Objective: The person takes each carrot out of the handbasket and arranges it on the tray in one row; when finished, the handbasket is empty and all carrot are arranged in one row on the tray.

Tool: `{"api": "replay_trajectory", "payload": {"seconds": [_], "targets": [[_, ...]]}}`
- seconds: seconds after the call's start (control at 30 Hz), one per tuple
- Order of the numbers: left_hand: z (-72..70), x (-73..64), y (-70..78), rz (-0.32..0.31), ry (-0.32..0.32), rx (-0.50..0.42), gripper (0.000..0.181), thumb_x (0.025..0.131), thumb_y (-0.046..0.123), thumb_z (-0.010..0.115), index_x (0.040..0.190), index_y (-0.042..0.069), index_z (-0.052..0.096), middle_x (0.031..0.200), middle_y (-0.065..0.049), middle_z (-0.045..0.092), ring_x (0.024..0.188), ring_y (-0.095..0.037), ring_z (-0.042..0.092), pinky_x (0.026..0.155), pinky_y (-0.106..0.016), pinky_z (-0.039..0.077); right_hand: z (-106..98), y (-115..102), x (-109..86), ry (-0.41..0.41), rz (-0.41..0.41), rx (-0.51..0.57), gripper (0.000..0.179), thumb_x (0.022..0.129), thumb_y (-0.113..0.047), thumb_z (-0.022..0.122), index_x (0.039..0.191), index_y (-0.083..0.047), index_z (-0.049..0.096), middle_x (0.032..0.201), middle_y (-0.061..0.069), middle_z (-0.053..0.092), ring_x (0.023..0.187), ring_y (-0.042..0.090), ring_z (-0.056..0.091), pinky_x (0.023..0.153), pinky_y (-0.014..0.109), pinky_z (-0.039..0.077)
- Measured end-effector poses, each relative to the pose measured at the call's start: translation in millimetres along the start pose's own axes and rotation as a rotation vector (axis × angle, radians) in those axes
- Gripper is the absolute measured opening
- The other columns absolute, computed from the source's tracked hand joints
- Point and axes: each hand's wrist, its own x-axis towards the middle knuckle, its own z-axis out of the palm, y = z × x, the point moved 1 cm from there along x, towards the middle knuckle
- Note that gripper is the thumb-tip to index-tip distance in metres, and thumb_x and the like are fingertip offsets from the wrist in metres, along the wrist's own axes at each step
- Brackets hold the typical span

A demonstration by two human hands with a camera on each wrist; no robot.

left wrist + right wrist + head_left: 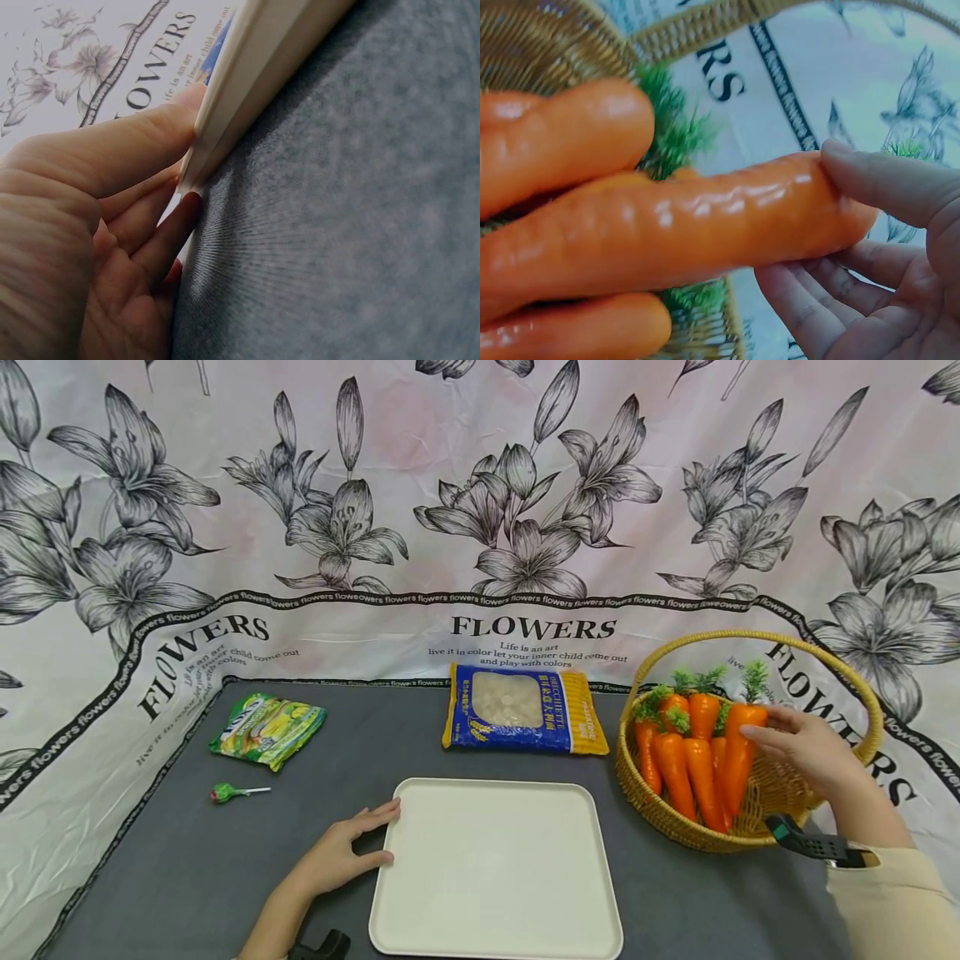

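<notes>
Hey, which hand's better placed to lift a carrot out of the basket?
Likely the right hand: it grips a carrot in the basket. The left hand touches the tray, farther from the basket.

The head view is bright; glare spots the lifted carrot [682, 236].

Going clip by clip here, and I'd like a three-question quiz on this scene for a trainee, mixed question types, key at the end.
1. What does the right hand hold?
2. True or false: the left hand touches the edge of the tray.
3. In the head view, the lollipop lies: a) right of the tray; b) left of the tray; c) on the tray.

Key: 1. A carrot; 2. True; 3. b.
</notes>
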Motion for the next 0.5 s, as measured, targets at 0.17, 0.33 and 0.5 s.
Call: {"api": "replay_trajectory", "payload": {"seconds": [0.17, 0.33, 0.5], "targets": [[-0.2, -0.3, 0.0, 0.003, -0.007, 0.035, 0.066, 0.081, 0.039, 0.072, 0.139, 0.016, 0.051, 0.148, 0.002, 0.041, 0.137, -0.03, 0.036, 0.112, -0.051, 0.022, 7, -10, -4.7, 0.004, -0.048, 0.045, 0.071, 0.098, -0.031, 0.051, 0.147, 0.009, 0.019, 0.118, -0.01, 0.052, 0.086, -0.016, 0.053, 0.074, 0.011, 0.05], [-1.0, 0.6, 0.0, 0.005, -0.022, 0.034, 0.068, 0.082, 0.04, 0.071, 0.14, 0.014, 0.049, 0.149, 0.0, 0.04, 0.138, -0.033, 0.035, 0.112, -0.053, 0.023, 23, -20, -14.0, 0.011, -0.176, 0.133, 0.04, 0.098, -0.017, 0.052, 0.136, -0.009, 0.04, 0.103, -0.031, 0.057, 0.091, -0.009, 0.059, 0.075, 0.012, 0.051], [-1.9, 0.3, 0.3, -0.022, -0.024, 0.018, 0.068, 0.082, 0.041, 0.07, 0.141, 0.015, 0.048, 0.15, -0.001, 0.039, 0.138, -0.043, 0.03, 0.11, -0.061, 0.024, 49, -35, -21.8, -0.009, -0.212, 0.147, 0.042, 0.098, -0.016, 0.052, 0.137, -0.004, 0.04, 0.103, -0.03, 0.058, 0.092, -0.009, 0.06, 0.075, 0.013, 0.05]]}}
